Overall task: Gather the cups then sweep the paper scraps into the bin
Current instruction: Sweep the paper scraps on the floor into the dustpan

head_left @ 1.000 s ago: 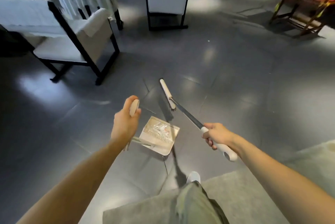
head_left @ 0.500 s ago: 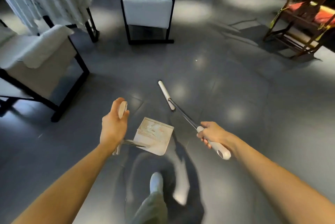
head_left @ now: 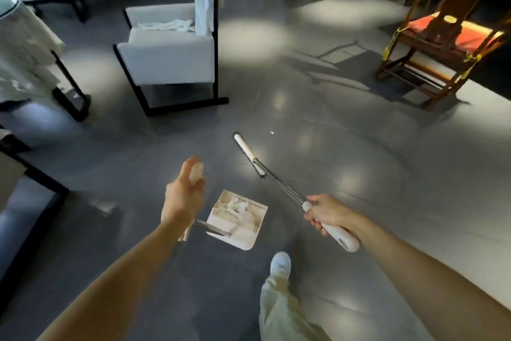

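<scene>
Sweeping looks mostly done imo: paper scraps [head_left: 237, 208] sit in the dustpan [head_left: 243, 238], its handle gripped by the left hand [head_left: 182, 197], and the right hand [head_left: 329, 213] grips the broom [head_left: 249, 152]. One tiny scrap [head_left: 272, 132] lies on the floor [head_left: 359, 147]. No bin in view, so dumping's left.

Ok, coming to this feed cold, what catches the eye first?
Centre foreground: the left hand holds a dustpan loaded with white paper scraps, and the right hand grips a broom pointing ahead. Beyond them, a white armchair stands upper left, with one white fleck on the floor.
</scene>
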A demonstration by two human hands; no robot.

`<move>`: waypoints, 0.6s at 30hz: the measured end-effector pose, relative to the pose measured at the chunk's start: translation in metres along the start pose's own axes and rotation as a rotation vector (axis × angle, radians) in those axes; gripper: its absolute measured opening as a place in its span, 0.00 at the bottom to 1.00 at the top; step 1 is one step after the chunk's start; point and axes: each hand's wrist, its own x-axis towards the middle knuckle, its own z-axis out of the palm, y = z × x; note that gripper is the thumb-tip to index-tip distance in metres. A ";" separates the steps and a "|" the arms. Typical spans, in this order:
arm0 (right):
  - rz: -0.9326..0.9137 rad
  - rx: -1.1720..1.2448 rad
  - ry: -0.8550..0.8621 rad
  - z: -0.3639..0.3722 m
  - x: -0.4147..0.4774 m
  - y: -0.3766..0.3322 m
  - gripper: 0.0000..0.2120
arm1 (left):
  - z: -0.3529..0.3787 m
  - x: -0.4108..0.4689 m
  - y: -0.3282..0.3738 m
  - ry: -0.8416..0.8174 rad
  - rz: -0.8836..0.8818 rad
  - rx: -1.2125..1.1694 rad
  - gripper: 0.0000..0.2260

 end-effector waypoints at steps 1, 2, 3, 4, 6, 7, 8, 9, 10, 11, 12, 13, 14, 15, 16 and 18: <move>-0.001 -0.013 -0.001 -0.018 0.027 -0.016 0.29 | 0.014 0.030 0.009 0.000 0.002 0.000 0.16; 0.000 -0.028 -0.002 -0.037 0.054 -0.033 0.27 | 0.028 0.060 0.017 0.007 0.001 0.000 0.16; 0.001 -0.033 0.001 -0.056 0.081 -0.049 0.26 | 0.043 0.089 0.026 0.015 0.002 0.005 0.16; 0.001 -0.035 0.003 -0.075 0.108 -0.064 0.24 | 0.059 0.117 0.035 0.021 -0.002 0.010 0.16; 0.017 -0.041 -0.011 -0.111 0.153 -0.094 0.21 | 0.089 0.167 0.052 0.017 -0.031 0.003 0.16; 0.031 -0.040 -0.016 -0.126 0.175 -0.109 0.19 | 0.102 0.192 0.061 -0.001 -0.041 0.001 0.16; 0.041 -0.045 -0.015 -0.142 0.198 -0.122 0.17 | 0.115 0.215 0.069 -0.017 -0.058 0.001 0.16; 0.047 -0.058 -0.013 -0.156 0.218 -0.135 0.14 | 0.126 0.236 0.076 -0.028 -0.078 0.009 0.16; 0.054 -0.072 -0.013 -0.169 0.237 -0.149 0.10 | 0.138 0.258 0.083 -0.038 -0.089 0.021 0.16; 0.060 -0.091 -0.013 -0.183 0.256 -0.162 0.07 | 0.148 0.278 0.091 -0.054 -0.093 0.036 0.15; 0.065 -0.109 -0.012 -0.196 0.275 -0.174 0.06 | 0.158 0.298 0.098 -0.072 -0.094 0.052 0.15; 0.074 -0.115 -0.010 -0.209 0.295 -0.185 0.05 | 0.169 0.319 0.104 -0.086 -0.092 0.066 0.14; 0.085 -0.112 -0.010 -0.221 0.314 -0.195 0.05 | 0.179 0.339 0.109 -0.093 -0.090 0.077 0.14; 0.092 -0.111 -0.009 -0.232 0.334 -0.206 0.04 | 0.190 0.360 0.113 -0.093 -0.090 0.084 0.14; 0.096 -0.117 -0.008 -0.242 0.356 -0.214 0.04 | 0.202 0.381 0.116 -0.095 -0.089 0.097 0.15; 0.114 -0.132 0.002 -0.261 0.396 -0.230 0.04 | 0.222 0.422 0.120 -0.115 -0.097 0.132 0.15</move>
